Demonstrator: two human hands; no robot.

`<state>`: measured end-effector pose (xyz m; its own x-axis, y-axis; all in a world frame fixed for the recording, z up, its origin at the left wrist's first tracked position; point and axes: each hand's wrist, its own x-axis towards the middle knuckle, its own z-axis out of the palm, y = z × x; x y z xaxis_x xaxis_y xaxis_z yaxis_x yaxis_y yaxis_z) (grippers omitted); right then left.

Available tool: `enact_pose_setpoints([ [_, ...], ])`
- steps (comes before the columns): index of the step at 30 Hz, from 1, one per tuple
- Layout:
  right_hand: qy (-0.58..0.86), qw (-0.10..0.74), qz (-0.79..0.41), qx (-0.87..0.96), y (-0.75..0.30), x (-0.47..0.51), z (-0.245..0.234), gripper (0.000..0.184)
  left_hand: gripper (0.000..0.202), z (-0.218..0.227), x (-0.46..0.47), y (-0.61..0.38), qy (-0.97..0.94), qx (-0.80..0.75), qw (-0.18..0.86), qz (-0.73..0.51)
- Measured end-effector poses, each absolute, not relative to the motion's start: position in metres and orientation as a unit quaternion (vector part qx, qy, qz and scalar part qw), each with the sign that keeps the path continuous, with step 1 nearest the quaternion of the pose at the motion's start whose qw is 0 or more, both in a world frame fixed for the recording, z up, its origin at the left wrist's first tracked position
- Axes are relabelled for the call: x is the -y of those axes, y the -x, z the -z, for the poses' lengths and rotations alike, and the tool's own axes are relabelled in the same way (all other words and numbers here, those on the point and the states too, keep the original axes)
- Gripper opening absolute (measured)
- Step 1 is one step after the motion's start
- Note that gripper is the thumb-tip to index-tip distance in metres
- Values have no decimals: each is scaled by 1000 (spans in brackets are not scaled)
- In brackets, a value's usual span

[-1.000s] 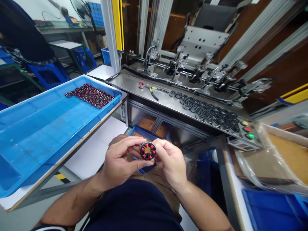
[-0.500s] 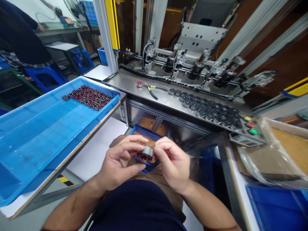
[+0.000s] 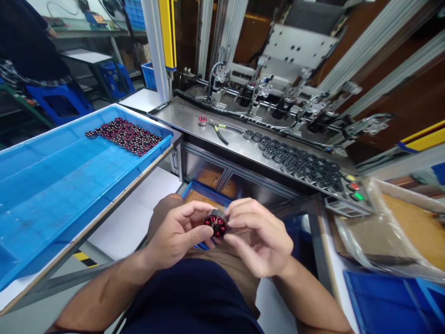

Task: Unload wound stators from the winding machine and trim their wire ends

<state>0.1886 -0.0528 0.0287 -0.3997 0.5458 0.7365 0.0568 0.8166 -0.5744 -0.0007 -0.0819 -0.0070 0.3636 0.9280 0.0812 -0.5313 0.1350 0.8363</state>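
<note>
A small round motor stator (image 3: 215, 224), black with red copper windings, is pinched between both my hands over my lap. My left hand (image 3: 177, 232) grips it from the left with thumb and fingers closed. My right hand (image 3: 259, 239) holds its right side, forefinger on top. A big blue tray (image 3: 45, 185) on my left carries a cluster of the same red-wound stators (image 3: 127, 134) at its far end. On the steel machine table (image 3: 194, 125) lie several black rings (image 3: 299, 162) in rows and one lone stator (image 3: 202, 121).
Pliers (image 3: 220, 132) lie on the steel table near the lone stator. Clamps and fixtures (image 3: 278, 104) line its back. Coloured push buttons (image 3: 352, 186) sit at its right end. A plastic-lined box (image 3: 399, 227) and a blue bin (image 3: 392, 301) stand right. Another person (image 3: 24, 41) is far left.
The stator has been turned in my fingers: face up, then on its side, now facing me again. My right hand opened its lower fingers a little.
</note>
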Motion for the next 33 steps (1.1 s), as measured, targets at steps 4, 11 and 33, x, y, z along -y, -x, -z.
enact_pose_setpoints([
  [4, 182, 483, -281, 809, -197, 47, -35, 50, 28, 3, 84, 1, -416, -249, 706, -516],
  [11, 193, 474, -278, 813, -194, 49, -46, 21, 24, 5, 87, 1, -420, -233, 709, -515],
  [33, 184, 354, -116, 910, -177, 43, -94, 13, 46, 2, 71, -4, -407, -164, 743, -506],
])
